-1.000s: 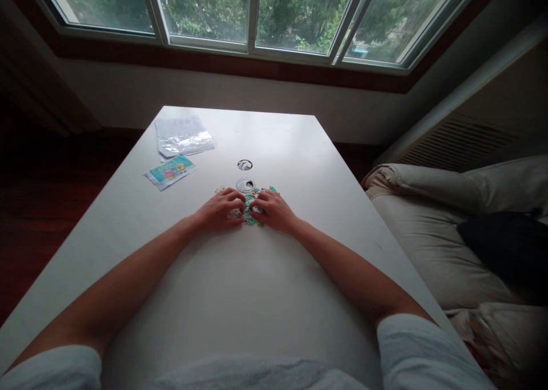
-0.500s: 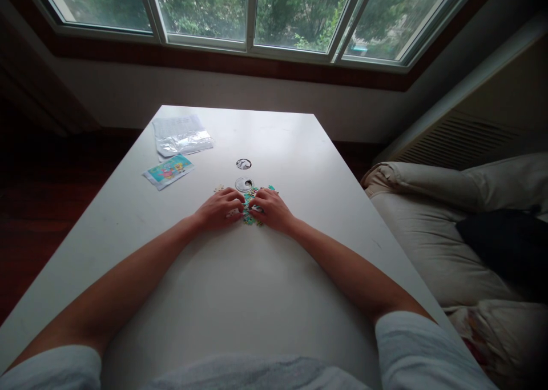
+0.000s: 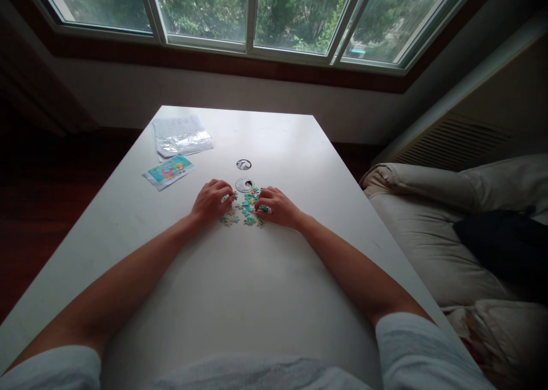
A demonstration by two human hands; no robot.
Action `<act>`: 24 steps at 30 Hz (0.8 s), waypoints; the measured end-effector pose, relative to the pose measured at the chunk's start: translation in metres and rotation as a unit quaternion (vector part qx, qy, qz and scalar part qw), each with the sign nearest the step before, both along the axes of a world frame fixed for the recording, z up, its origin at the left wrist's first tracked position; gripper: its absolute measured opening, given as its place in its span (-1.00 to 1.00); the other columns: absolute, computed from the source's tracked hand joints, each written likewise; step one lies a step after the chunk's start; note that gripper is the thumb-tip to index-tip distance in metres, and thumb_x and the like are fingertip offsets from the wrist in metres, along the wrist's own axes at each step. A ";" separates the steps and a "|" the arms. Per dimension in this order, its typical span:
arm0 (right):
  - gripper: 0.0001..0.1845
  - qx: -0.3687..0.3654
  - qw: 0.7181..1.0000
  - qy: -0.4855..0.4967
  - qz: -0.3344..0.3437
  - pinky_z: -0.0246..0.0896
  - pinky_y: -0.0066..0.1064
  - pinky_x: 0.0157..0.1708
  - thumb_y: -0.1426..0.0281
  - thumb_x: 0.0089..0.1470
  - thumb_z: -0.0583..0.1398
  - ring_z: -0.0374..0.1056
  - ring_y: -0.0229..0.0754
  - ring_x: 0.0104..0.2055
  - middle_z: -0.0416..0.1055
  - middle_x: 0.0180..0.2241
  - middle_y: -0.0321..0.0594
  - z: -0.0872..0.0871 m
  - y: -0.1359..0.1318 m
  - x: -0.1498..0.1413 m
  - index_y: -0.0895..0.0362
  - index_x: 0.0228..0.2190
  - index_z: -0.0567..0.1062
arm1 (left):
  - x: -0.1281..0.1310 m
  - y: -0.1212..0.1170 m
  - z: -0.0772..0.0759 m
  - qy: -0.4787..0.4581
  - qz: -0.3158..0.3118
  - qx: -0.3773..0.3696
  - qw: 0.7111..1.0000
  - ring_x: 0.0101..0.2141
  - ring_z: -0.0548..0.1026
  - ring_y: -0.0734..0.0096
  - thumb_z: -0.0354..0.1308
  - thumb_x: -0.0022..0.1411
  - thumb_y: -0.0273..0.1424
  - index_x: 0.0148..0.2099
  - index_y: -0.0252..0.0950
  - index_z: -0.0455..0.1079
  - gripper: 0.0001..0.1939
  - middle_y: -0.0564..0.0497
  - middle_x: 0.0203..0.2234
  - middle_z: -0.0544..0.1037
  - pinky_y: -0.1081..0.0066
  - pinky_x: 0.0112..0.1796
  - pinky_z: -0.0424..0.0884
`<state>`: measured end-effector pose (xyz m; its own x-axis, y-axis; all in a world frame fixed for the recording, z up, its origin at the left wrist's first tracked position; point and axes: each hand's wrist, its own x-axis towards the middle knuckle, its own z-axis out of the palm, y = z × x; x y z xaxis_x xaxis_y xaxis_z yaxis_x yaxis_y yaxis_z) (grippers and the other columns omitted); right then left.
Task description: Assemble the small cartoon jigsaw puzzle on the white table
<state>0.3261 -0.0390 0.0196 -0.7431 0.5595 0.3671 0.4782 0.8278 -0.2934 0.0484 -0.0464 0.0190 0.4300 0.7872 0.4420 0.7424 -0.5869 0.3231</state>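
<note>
Small jigsaw puzzle pieces (image 3: 249,202), mostly teal with some yellow and pink, lie in a loose heap on the white table. Paler, beige-looking pieces (image 3: 229,217) are spread to the left of the heap. My left hand (image 3: 209,201) is above the pale pieces, fingers curled and tips closed around a puzzle piece, only partly visible. At the right edge of the heap, my right hand (image 3: 279,208) has its fingers bent towards the thumb, with teal puzzle pieces showing in the gap between them. The fingers partly cover what it grips.
Two round cut-outs (image 3: 244,164) (image 3: 244,185) sit in the tabletop (image 3: 240,298) just beyond the heap. A colourful picture card (image 3: 170,171) and a clear plastic bag with papers (image 3: 183,136) lie at the back left. A beige sofa (image 3: 411,230) stands along the right side.
My hands have moved apart: the left went left and slightly away from me, the right slightly right. More of the heap and the pale pieces now shows between them.
</note>
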 end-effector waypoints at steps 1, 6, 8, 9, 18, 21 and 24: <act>-0.94 -0.004 1.000 0.000 0.010 0.12 -0.25 -0.09 0.34 0.17 0.29 0.29 -0.09 -0.16 0.44 -0.23 -0.17 0.001 0.000 0.000 0.05 -0.29 0.56 | -0.001 0.001 -0.001 -0.007 0.008 -0.001 1.000 -0.09 0.45 0.19 0.10 0.39 -0.32 -0.22 -0.20 0.52 -0.81 -0.03 -0.16 0.59 0.15 0.01 0.37; -0.97 -0.024 0.999 0.002 0.044 0.11 -0.27 -0.10 0.41 0.10 0.29 0.28 -0.10 -0.17 0.42 -0.27 -0.19 0.003 -0.001 -0.003 0.06 -0.35 0.52 | 0.004 0.002 -0.003 -0.028 0.030 -0.004 0.999 -0.09 0.44 0.19 0.10 0.39 -0.31 -0.22 -0.20 0.53 -0.81 -0.02 -0.18 0.59 0.15 0.02 0.36; -0.97 -0.026 0.998 0.000 0.052 0.10 -0.26 -0.09 0.41 0.09 0.28 0.27 -0.10 -0.17 0.41 -0.27 -0.20 0.004 -0.003 -0.004 0.06 -0.37 0.51 | 0.008 0.002 -0.003 -0.024 0.032 -0.010 0.999 -0.08 0.43 0.18 0.12 0.38 -0.30 -0.22 -0.19 0.54 -0.81 -0.03 -0.18 0.60 0.13 0.02 0.35; -0.98 -0.024 0.998 0.000 0.055 0.10 -0.26 -0.08 0.41 0.09 0.28 0.26 -0.09 -0.17 0.41 -0.26 -0.20 0.004 -0.003 -0.005 0.06 -0.37 0.51 | 0.010 0.002 -0.004 -0.020 0.032 -0.013 0.999 -0.07 0.43 0.17 0.13 0.37 -0.30 -0.22 -0.19 0.54 -0.82 -0.02 -0.17 0.60 0.13 0.02 0.35; -0.80 0.021 0.999 0.010 -0.027 0.13 -0.16 0.00 0.27 0.29 0.17 0.25 -0.02 -0.02 0.45 -0.10 -0.10 -0.004 -0.011 -0.018 0.02 -0.13 0.55 | 0.008 0.003 -0.009 -0.014 0.054 -0.018 0.998 -0.07 0.42 0.12 0.15 0.33 -0.30 -0.25 -0.18 0.55 -0.83 -0.04 -0.20 0.59 0.07 0.00 0.35; -0.77 0.019 0.999 -0.009 -0.048 0.11 -0.07 0.11 0.22 0.29 0.19 0.20 0.04 0.16 0.41 0.09 -0.09 -0.005 -0.013 -0.020 -0.01 -0.08 0.56 | 0.008 0.003 -0.010 -0.017 0.062 -0.011 0.998 -0.08 0.42 0.10 0.18 0.31 -0.29 -0.27 -0.18 0.53 -0.85 -0.05 -0.22 0.57 0.06 -0.05 0.36; -0.72 0.016 0.998 -0.022 -0.054 0.08 0.00 0.21 0.19 0.27 0.22 0.10 0.09 0.30 0.32 0.21 -0.07 -0.006 -0.014 -0.020 -0.01 -0.04 0.55 | 0.008 0.002 -0.010 -0.021 0.065 -0.006 0.998 -0.10 0.42 0.11 0.19 0.29 -0.30 -0.27 -0.18 0.52 -0.88 -0.06 -0.22 0.55 0.07 -0.06 0.37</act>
